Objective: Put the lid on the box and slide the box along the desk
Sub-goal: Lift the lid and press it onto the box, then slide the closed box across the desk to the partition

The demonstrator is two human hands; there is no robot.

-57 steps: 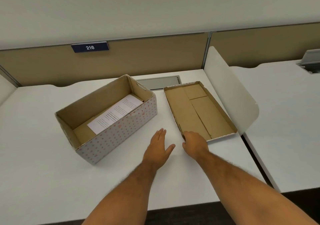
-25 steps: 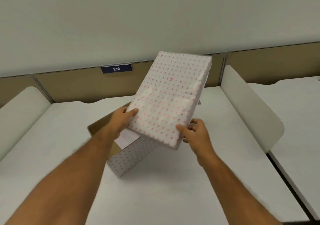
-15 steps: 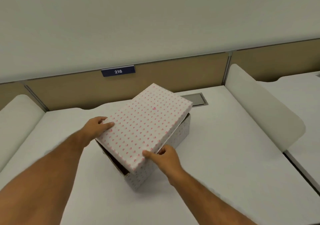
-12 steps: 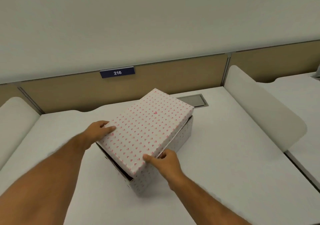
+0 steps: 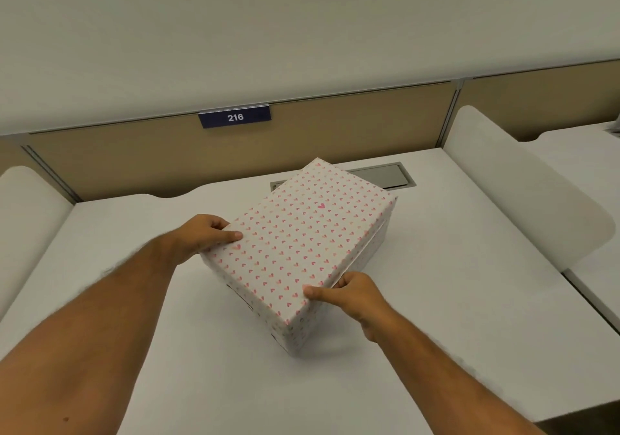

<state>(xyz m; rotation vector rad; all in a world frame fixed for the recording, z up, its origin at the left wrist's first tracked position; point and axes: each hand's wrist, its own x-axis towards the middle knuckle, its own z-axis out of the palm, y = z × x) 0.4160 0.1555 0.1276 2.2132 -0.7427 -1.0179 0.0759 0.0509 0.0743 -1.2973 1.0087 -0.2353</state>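
A white lid with small pink hearts lies flat on top of the matching box, which stands at an angle in the middle of the white desk. My left hand grips the lid's near left corner, thumb on top. My right hand holds the lid's near right edge, thumb on top and fingers under the rim. The inside of the box is hidden.
A grey cable hatch sits in the desk just behind the box. White side dividers stand at the left and the right. A tan back panel carries a blue plate marked 216.
Both hands picked up the lid, turned it over and lowered it onto the box. Half a second ago its near end was still raised; now it sits flat.
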